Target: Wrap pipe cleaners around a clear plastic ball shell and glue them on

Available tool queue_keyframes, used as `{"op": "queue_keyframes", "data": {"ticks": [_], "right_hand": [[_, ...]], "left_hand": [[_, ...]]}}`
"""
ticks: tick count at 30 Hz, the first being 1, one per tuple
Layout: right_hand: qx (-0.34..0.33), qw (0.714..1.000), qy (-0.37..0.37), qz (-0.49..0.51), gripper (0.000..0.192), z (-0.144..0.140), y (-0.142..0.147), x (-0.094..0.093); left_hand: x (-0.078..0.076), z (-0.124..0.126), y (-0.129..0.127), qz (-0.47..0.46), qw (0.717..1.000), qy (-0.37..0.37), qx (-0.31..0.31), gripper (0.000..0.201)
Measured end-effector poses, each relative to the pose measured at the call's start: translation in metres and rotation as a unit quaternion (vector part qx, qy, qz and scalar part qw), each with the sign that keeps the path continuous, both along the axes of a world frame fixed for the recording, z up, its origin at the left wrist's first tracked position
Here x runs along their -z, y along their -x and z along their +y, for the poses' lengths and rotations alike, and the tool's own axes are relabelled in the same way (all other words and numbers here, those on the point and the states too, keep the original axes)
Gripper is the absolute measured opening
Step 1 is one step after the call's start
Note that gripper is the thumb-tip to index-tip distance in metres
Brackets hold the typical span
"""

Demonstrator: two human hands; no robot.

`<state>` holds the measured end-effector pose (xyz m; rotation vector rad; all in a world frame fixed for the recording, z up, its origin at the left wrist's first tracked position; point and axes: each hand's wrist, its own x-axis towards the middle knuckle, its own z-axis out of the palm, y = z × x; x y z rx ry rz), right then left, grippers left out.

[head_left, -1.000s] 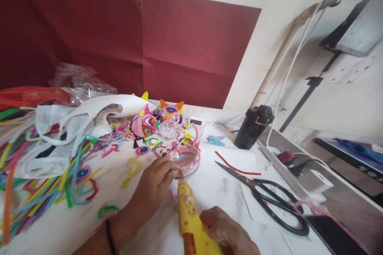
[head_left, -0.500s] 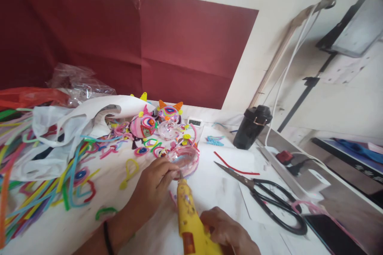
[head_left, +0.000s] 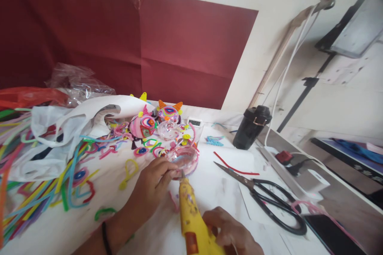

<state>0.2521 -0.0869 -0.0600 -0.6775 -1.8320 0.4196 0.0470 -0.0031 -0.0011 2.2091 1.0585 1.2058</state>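
Observation:
My left hand (head_left: 157, 179) pinches the near left edge of a clear, round plastic shell (head_left: 187, 159) with a pink rim. In my right hand (head_left: 229, 229) is a yellow hot glue gun (head_left: 191, 211), its metal nozzle pointing away from me at the near edge of the shell, close to my left fingertips. Whether the nozzle touches the rim I cannot tell. Behind the shell stand two decorated pipe-cleaner balls, a pink one (head_left: 142, 125) and one with orange horns (head_left: 169, 110), and a clear plastic piece (head_left: 168, 129).
Many coloured pipe cleaners (head_left: 38, 199) and a white bag (head_left: 48, 143) cover the left side. To the right lie black-handled scissors (head_left: 257, 189), a red pipe cleaner (head_left: 235, 166) and a phone (head_left: 332, 233). A black bottle (head_left: 252, 127) and a power strip (head_left: 287, 171) stand farther back.
The glue gun's nozzle has shifted slightly to the right along the shell's near rim, my right hand moving with it. My left hand stays on the shell.

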Motion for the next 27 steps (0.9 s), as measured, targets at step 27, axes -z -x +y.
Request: {"op": "queue_keyframes", "data": {"ticks": [27], "right_hand": [[-0.048,0.998,0.015,-0.047,0.015,0.005,-0.015,-0.003]], "left_hand": [[0.003,0.001,0.001,0.008,1.0,0.002,-0.022,0.024]]}}
